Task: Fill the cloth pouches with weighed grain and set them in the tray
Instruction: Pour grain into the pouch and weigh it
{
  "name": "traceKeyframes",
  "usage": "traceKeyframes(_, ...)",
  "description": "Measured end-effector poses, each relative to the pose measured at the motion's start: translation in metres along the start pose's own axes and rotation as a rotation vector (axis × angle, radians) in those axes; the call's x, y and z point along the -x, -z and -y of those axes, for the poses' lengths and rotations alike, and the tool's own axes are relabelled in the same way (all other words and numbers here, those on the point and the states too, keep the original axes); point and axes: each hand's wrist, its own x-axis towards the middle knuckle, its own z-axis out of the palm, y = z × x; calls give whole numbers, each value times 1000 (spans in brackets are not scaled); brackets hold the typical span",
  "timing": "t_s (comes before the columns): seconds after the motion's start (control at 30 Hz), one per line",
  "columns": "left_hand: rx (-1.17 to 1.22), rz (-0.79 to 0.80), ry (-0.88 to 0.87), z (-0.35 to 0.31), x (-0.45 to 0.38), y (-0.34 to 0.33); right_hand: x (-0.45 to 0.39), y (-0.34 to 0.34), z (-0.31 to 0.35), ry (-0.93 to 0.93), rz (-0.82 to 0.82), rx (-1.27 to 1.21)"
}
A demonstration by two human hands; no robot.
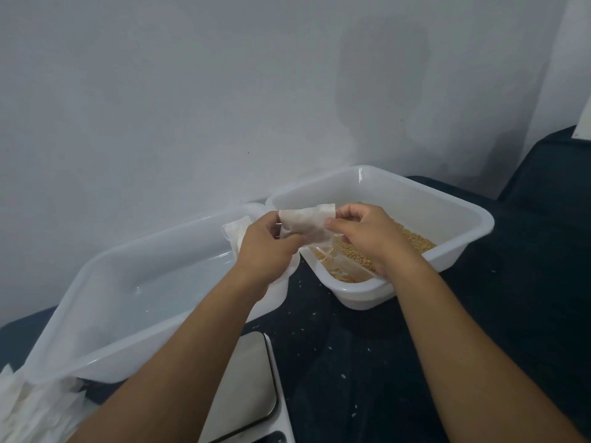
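Observation:
A white cloth pouch (305,223) is held up between both hands, above the gap between two tubs. My left hand (267,247) pinches its left edge and my right hand (364,233) pinches its right edge near the top. Below the right hand, the right-hand white tub (447,206) holds brown grain (412,239) and a clear plastic scoop (343,266). The larger translucent tray (105,314) on the left has one white pouch (238,233) at its far right corner. A steel-topped scale (246,388) lies near the front between my forearms.
A stack of spare white pouches (28,407) lies at the bottom left beside the tray. The table has a dark cloth (351,362) with scattered loose grains. A pale wall stands right behind both tubs.

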Motion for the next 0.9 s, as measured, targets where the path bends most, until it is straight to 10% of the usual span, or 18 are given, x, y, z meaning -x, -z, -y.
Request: traceKeyframes(0.9,106,-93,-24,-2,1,-12,7,-1,6,25,-48,113)
